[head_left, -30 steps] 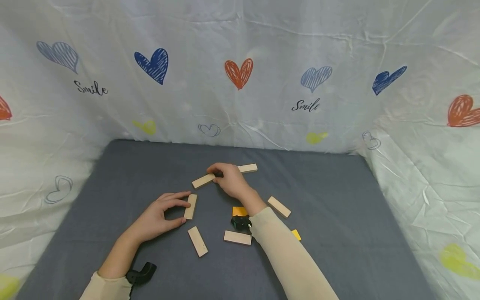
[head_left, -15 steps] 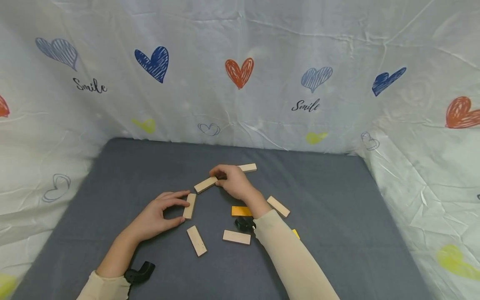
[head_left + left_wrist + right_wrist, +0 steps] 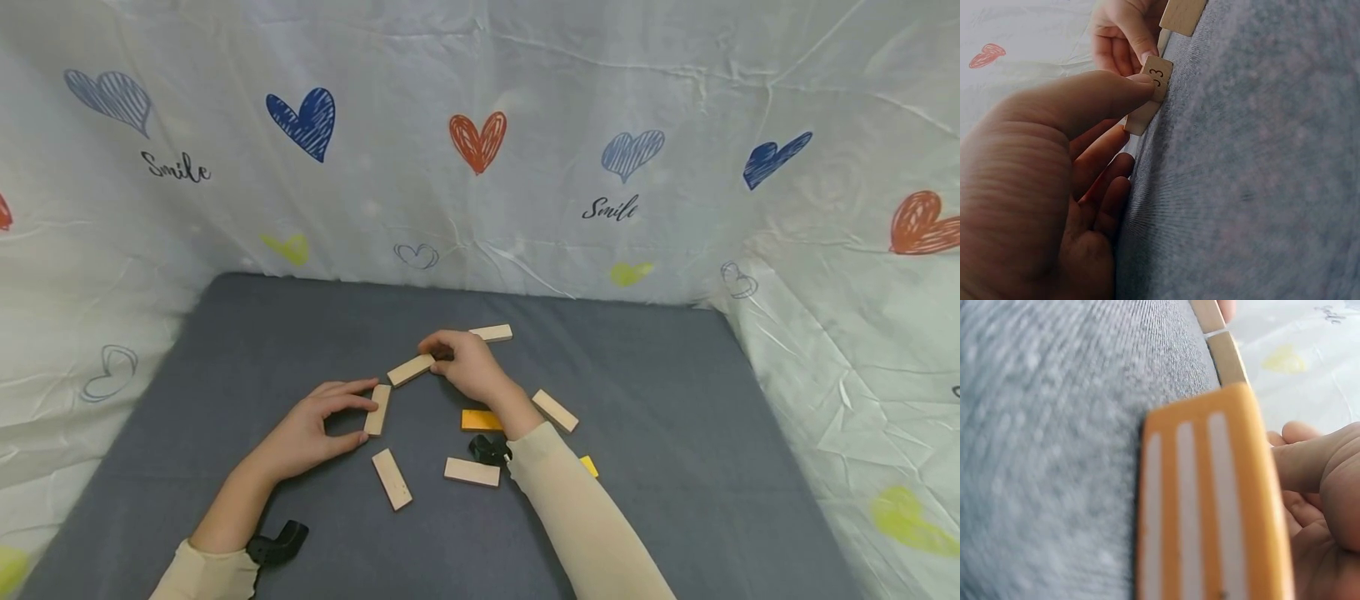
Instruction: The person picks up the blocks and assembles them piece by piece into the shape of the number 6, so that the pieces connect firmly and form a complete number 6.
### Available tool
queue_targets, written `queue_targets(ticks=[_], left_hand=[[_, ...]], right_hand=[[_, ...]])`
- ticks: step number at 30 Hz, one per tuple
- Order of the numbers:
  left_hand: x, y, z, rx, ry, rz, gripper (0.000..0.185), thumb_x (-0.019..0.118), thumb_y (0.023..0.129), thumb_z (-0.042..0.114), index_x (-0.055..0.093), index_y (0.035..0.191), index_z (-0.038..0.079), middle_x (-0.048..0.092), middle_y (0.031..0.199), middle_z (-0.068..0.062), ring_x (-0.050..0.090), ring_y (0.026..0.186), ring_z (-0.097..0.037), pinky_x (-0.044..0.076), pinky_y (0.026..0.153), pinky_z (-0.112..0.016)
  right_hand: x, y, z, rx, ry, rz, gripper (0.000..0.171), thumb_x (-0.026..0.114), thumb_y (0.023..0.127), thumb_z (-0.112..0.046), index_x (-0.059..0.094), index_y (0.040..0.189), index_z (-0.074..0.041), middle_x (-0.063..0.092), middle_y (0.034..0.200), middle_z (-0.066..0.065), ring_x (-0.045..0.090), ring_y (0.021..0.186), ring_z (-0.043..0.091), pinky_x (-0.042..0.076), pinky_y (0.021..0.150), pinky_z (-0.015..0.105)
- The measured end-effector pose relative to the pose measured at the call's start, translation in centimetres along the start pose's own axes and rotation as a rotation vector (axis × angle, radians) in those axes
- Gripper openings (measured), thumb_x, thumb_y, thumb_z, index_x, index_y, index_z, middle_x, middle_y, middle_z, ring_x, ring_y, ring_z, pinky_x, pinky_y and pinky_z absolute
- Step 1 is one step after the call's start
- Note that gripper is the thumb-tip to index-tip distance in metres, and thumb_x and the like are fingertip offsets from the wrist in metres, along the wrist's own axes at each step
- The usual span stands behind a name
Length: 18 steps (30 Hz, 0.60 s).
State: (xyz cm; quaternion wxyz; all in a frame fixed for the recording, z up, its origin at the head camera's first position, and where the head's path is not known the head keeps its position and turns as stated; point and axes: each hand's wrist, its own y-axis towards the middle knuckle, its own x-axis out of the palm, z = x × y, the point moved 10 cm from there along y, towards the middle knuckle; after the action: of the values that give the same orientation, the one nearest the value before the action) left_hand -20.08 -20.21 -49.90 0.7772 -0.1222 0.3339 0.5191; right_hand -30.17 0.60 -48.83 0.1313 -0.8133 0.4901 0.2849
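wooden blocks lie scattered on the grey table (image 3: 225, 333) in the head view; the left hand (image 3: 315, 425) pinches one upright-lying block (image 3: 378, 410) between thumb and forefinger, while the right hand (image 3: 465, 365) curls its fingers over the near end of a slanted block (image 3: 410, 370), whose low end sits just beside the left hand's block. a third block (image 3: 491, 333) pokes out behind the right hand, and whether it touches the slanted one is hidden by the knuckles. the step in hand looks like lining blocks end to end; the next move seems to call for nudging the slanted block's end flush against its neighbour. loose blocks (image 3: 392, 478) and an orange block (image 3: 481, 419) wait nearer the body. in the left wrist view, the thumb presses a block (image 3: 1147, 94) printed with a digit, part of the print covered. in the right wrist view, a blurred orange striped block (image 3: 1210, 506) fills the frame, cut off below, with two wooden blocks (image 3: 1229, 356) meeting beyond; the right hand's grasp is out of sight here.
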Motion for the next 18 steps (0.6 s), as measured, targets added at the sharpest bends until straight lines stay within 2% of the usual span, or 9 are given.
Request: queue_targets(ticks=[11,15,18], left_hand=[[-0.10,-0.10,0.22,0.025,-0.002,0.015,0.042,0.092,0.093,0.020,0.078,0.132,0.024,0.058,0.161,-0.001,0.050,0.143,-0.026,0.039,0.115,-0.033],[-0.08,-0.08,0.27,0.032,-0.001,0.015,0.043,0.092,0.092,0.020,0.078,0.133,0.023,0.058,0.161,-0.002,0.051,0.143,-0.026,0.039,0.115,-0.034],[-0.07,-0.05,0.29,0.031,0.003,0.010,0.043,0.092,0.092,0.020,0.078,0.133,0.024,0.057,0.162,-0.002,0.051,0.143,-0.026,0.041,0.114,-0.040]], right_hand=[[0.19,0.11,-0.13,-0.024,-0.016,-0.015,0.032,0.077,0.101,0.001,0.078,0.130,-0.013,0.077,0.126,-0.001,0.071,0.119,0.016,0.056,0.103,0.031],[0.21,0.21,-0.17,-0.028,-0.024,-0.020,0.032,0.078,0.101,0.001,0.078,0.129,-0.013,0.077,0.125,-0.001,0.071,0.118,0.015,0.056,0.103,0.031],[0.23,0.25,-0.20,-0.029,-0.023,-0.025,0.032,0.077,0.101,0.001,0.078,0.130,-0.013,0.077,0.124,-0.001,0.071,0.117,0.015,0.056,0.103,0.030]])
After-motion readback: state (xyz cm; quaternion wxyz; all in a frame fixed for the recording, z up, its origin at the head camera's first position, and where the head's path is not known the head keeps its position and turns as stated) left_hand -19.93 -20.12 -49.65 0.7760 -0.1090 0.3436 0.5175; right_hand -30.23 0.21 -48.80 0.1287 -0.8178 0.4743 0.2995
